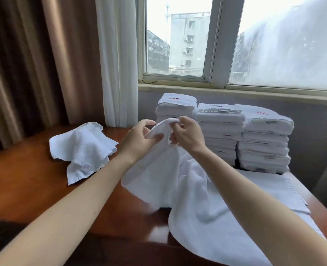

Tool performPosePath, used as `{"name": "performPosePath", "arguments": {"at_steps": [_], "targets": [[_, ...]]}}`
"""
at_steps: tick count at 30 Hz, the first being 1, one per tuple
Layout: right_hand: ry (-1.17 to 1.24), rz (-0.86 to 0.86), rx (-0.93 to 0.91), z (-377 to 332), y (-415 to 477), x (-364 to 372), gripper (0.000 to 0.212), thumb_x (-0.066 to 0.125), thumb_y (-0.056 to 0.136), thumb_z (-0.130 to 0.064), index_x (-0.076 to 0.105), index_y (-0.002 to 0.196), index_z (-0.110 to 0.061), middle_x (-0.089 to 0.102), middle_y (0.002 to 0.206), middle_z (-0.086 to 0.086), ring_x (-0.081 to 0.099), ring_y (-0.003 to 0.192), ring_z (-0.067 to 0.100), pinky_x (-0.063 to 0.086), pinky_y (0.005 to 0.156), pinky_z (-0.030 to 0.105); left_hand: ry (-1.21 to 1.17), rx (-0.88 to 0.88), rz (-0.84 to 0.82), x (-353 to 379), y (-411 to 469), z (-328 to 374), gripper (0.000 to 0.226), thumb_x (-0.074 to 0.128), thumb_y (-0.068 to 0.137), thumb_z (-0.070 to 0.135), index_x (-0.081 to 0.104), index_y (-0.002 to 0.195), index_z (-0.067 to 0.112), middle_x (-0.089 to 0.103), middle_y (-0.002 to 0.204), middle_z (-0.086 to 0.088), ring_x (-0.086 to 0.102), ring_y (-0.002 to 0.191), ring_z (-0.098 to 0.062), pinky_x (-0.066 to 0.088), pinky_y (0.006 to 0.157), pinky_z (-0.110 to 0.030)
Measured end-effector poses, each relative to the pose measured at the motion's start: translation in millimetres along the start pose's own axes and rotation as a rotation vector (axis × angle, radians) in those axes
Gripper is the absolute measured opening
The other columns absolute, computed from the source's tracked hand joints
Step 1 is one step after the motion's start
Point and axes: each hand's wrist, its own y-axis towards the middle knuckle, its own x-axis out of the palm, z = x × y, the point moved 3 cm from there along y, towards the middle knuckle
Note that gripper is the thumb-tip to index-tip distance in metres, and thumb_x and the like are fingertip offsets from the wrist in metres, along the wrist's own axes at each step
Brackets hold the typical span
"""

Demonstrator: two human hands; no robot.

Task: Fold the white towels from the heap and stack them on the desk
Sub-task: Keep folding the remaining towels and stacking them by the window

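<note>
Farthest left, curtains (24,64): brown drapes hung behind the desk (24,179), with a white sheer beside them.
Loose towel (82,148): lay crumpled and unfolded on the bare wood, just left of the left forearm and well apart from the piles.
Left hand (137,139): thumb and fingers pinched the raised edge of the held towel (168,169).
Held towel: lifted above the desk between both hands, its body hanging down onto the white cloth below; no fold showed in it yet.
Right hand (187,135): fingers curled round the same edge, close beside the left hand.
Folded stacks (222,131): three tall piles stood side by side at the back of the desk, under the window (178,45).
Spread cloth (264,191): lay flat on the right part of the desk; whether it was one towel or several could not be told.
Progress: judging by the piles, most of the job looked done; the held towel, the loose towel and perhaps the spread cloth remained.
</note>
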Motion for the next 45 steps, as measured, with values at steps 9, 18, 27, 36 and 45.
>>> {"name": "performPosePath", "arguments": {"at_steps": [9,18,27,36,45], "targets": [[0.393,0.169,-0.046,-6,2,-12,0.014,0.045,0.103,-0.016,0.05,0.09,-0.021,0.073,0.084,0.011,0.073,0.079,0.024,0.057,0.075,0.043,-0.178,-0.091,0.187,-7,8,-11,0.021,0.06,0.096,0.037,0.051,0.093,0.018,0.055,0.072,0.01,0.053,0.072,-0.019,0.044,0.06,-0.026],[0.505,0.111,-0.035,-17,6,14,0.018,0.044,0.104,-0.015,0.046,0.09,-0.025,0.071,0.097,0.006,0.066,0.091,0.02,0.056,0.072,0.042,0.284,0.084,0.482,-83,36,23,0.033,0.058,0.094,0.048,0.065,0.108,0.019,0.071,0.1,-0.004,0.062,0.098,-0.035,0.035,0.067,-0.032],[0.291,-0.493,0.191,2,-22,101,0.035,0.047,0.097,-0.009,0.041,0.129,-0.022,0.072,0.1,0.007,0.069,0.07,0.019,0.053,0.062,0.029,0.452,-0.128,0.457,-98,26,-59,0.029,0.047,0.093,0.01,0.064,0.115,0.018,0.059,0.124,-0.009,0.051,0.116,-0.032,0.039,0.095,-0.043],[-0.324,-0.126,0.114,62,-46,45,0.029,0.049,0.087,-0.017,0.065,0.111,-0.025,0.068,0.101,-0.01,0.057,0.098,0.014,0.043,0.073,0.031,0.344,0.13,0.02,27,-36,-57,0.036,0.054,0.089,0.01,0.06,0.124,0.017,0.061,0.124,-0.003,0.053,0.115,-0.026,0.042,0.095,-0.036],[-0.803,-0.245,0.192,122,-117,-10,0.046,0.043,0.097,-0.039,0.039,0.138,-0.02,0.048,0.138,0.003,0.039,0.131,0.024,0.028,0.107,0.046,0.586,0.114,-0.432,125,-77,-49,0.071,0.043,0.099,0.034,0.006,0.157,0.016,0.0,0.165,-0.006,-0.002,0.152,-0.021,-0.002,0.122,-0.039]]}}
